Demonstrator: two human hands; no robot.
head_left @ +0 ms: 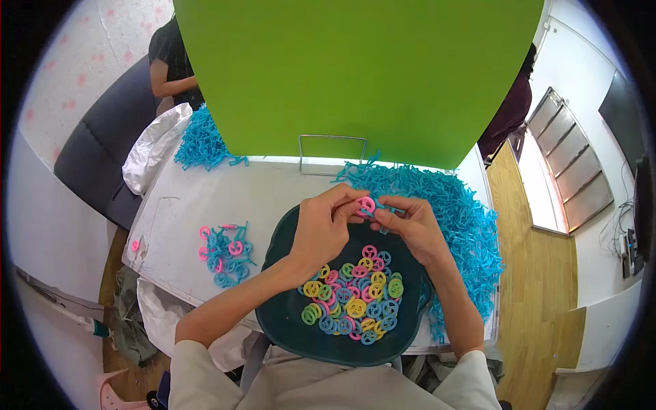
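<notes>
My left hand (pixel 321 229) pinches a small pink plastic spoked wheel (pixel 367 204) between thumb and fingers, above the far part of a dark green basin (pixel 275 331). My right hand (pixel 418 231) meets it from the other side, its fingertips closed on a blue branched plastic piece (pixel 384 205) that touches the wheel; how far the two are joined is hidden by the fingers. Beneath my hands the basin holds many loose spoked wheels (pixel 355 307) in pink, yellow, green and blue. It rests close to my body, against the table's near edge.
Blue branched pieces (pixel 454 212) are heaped along the table's right side, with another heap (pixel 199 140) at far left. Left of the basin lie blue pieces with wheels (pixel 225 254). A green panel (pixel 355 75) stands behind a metal wire frame (pixel 333 136). People are partly visible beyond.
</notes>
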